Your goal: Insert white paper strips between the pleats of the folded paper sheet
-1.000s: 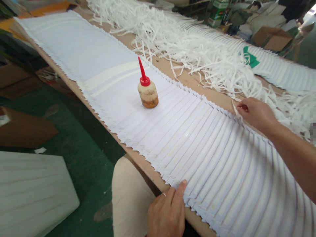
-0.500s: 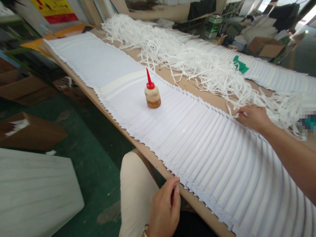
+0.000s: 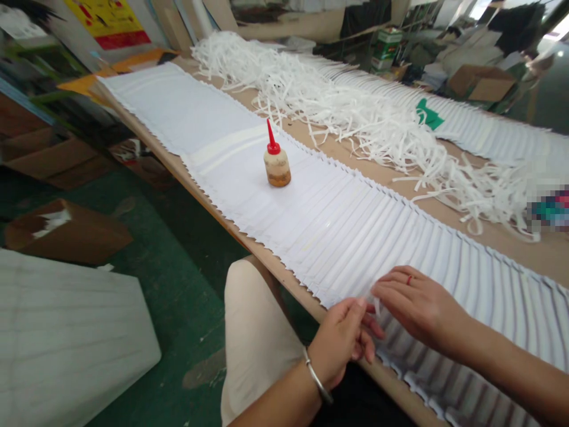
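Note:
My left hand (image 3: 342,335), with a metal bangle at its wrist, is at the near edge of the long row of overlapped white sheets (image 3: 347,225). Its thumb and forefinger are pinched together at one end of a thin white strip (image 3: 377,306). My right hand (image 3: 415,299), with a red ring, meets it above the sheets, fingers bent and closed on the same strip. Most of the strip is hidden by the fingers. Farther along the sheets stands a glue bottle (image 3: 278,168) with a red pointed nozzle and brownish contents.
A long heap of loose white strips (image 3: 338,101) lies along the tabletop (image 3: 382,178). Beyond it runs another row of white sheets (image 3: 498,139) with a green scrap (image 3: 429,115). Cardboard boxes (image 3: 84,234) and a large white stack (image 3: 75,338) stand at the left.
My right hand has come from the strip heap back to my left hand, bringing a white strip. My left hand has moved slightly right and up to meet it. The view has shifted a little.

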Motion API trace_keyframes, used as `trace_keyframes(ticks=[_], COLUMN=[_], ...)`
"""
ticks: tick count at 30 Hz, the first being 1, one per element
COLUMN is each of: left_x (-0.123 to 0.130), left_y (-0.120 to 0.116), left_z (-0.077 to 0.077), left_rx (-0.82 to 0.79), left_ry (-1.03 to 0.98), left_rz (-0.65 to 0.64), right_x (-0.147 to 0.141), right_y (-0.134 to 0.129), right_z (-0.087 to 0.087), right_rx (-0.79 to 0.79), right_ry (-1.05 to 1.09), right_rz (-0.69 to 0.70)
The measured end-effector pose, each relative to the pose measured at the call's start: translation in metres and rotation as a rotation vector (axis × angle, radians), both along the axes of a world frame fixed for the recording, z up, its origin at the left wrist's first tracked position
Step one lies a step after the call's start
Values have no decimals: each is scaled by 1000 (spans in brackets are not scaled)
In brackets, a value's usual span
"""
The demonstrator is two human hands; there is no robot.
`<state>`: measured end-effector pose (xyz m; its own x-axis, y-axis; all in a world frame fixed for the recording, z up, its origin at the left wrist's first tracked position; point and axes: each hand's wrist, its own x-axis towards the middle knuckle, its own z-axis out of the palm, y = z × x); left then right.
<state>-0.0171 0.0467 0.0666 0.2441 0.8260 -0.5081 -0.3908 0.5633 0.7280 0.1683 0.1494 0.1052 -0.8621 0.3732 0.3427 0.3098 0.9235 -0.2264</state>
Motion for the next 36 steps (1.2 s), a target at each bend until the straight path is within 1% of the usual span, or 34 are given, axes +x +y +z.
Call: trace_keyframes(ticks=[1,3,5,7,9,10,14,16,17,18,19,20,22,23,24,25,26,27,29,31,33,36], left_x=[2,2,-3,-11,-22,-29,-58,-68,-70,-70,-67,-63,-53,-48,-44,-42,-42,-43,-48,-55,-60,-65], left_y=[2,4,2,-2,-6,-9,-19,-22,-22,-22,-21,-19,-14,-10,-7,-5,-3,-2,-2,-3,-2,0], left_z=[1,3,4,4,4,3,-2,-3,-3,-1,1,4,11,14,17,19,20,21,19,13,7,-2], left_rx=[-28,-45,-30,0,35,51,124,156,179,211,255,310,431,475,501,511,507,493,455,421,397,371], left_ry=[-40,-56,-30,-2,23,42,192,327,415,517,627,733,908,965,1005,1031,1046,1053,1043,1010,980,984], left_rz=[-11,-16,-8,-23,-61,-78,-110,-127,-150,-185,-233,-293,-414,-461,-492,-502,-491,-462,-368,-265,-185,-90], right_x=[-6,-13,-13,-6,11,24,91,111,111,105,91,73,27,5,-14,-29,-39,-45,-48,-48,-52,-66], right_y=[-8,-17,-18,-13,-1,8,50,63,63,59,52,41,15,3,-6,-12,-14,-13,-4,8,17,24], right_z=[0,-1,-4,-8,-10,-11,-5,1,5,9,13,15,16,14,11,7,3,-2,-9,-12,-13,-12], right_rx=[14,2,-60,-112,-108,-99,-104,2,55,86,83,30,-125,-211,-261,-310,-362,-419,-560,-677,-732,-756], right_ry=[-10,-48,-77,-89,-102,-124,-280,-318,-312,-282,-231,-172,-23,-14,-10,-22,-52,-87,-160,-197,-208,-225], right_rz=[28,51,60,54,22,-8,-177,-325,-404,-458,-476,-445,-241,-130,-32,26,54,54,-2,-62,-111,-154])
